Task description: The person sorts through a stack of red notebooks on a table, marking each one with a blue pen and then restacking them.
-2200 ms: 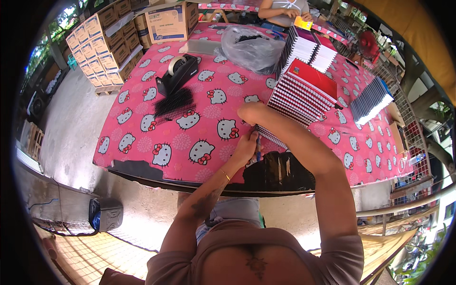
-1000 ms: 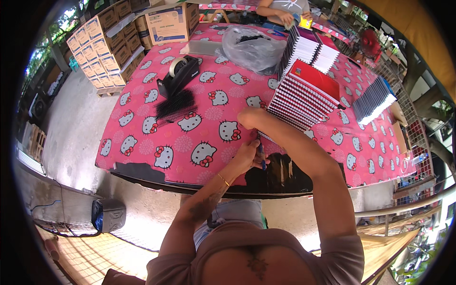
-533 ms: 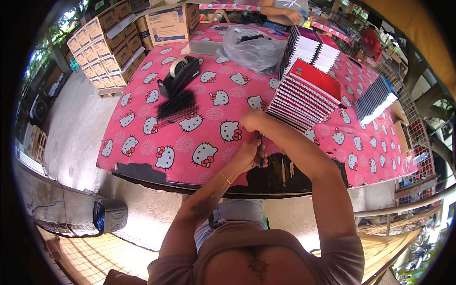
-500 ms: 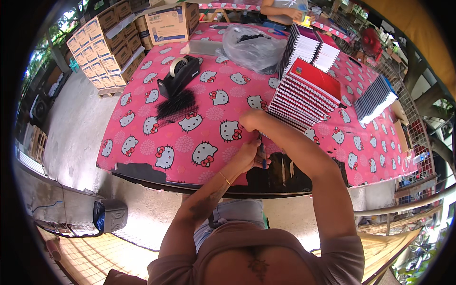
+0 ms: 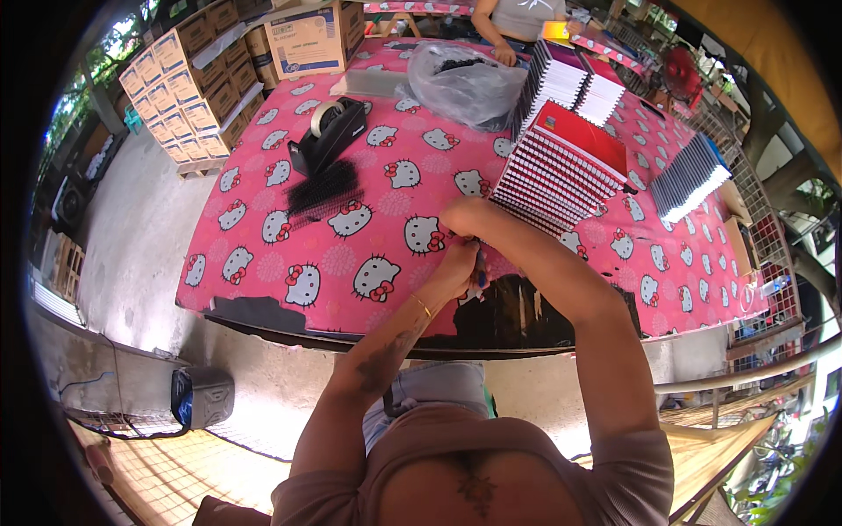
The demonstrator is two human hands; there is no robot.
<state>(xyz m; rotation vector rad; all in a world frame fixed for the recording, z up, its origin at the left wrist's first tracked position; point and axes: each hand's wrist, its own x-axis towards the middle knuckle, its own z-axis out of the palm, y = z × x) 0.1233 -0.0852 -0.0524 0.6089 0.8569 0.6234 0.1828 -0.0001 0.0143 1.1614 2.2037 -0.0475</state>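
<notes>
1. We have our left hand (image 5: 458, 266) closed, by the look of it, on a blue tool (image 5: 481, 272), just off the near left corner of the red stack (image 5: 561, 167). The tool's kind is hard to make out.
2. Our right hand (image 5: 458, 213) is bent inward at the stack's left, its forearm passing in front of the stack's foot. The fingers are hidden, so we cannot tell whether they are spread, closed or holding anything.
3. What has just changed: our left hand has come up towards the right one, and the tool shows less than it did half a second ago. We judge that both hands are now busy at one tight spot, with nothing let go.
4. The stack itself has stayed put, so its books seem untouched by this shift.
5. Left of the stack, across the pink cloth (image 5: 377, 238), we have black coils (image 5: 324, 191) and, beyond them, a tape dispenser (image 5: 329, 136).
6. Behind the stack stand white-paged books (image 5: 561, 83), with a clear bag (image 5: 460, 83) to their left; right of it are blue books (image 5: 693, 180).
7. Farther behind the stack, a co-worker's hand (image 5: 504, 54) has come down to the table, near a yellow item (image 5: 556, 32).
</notes>
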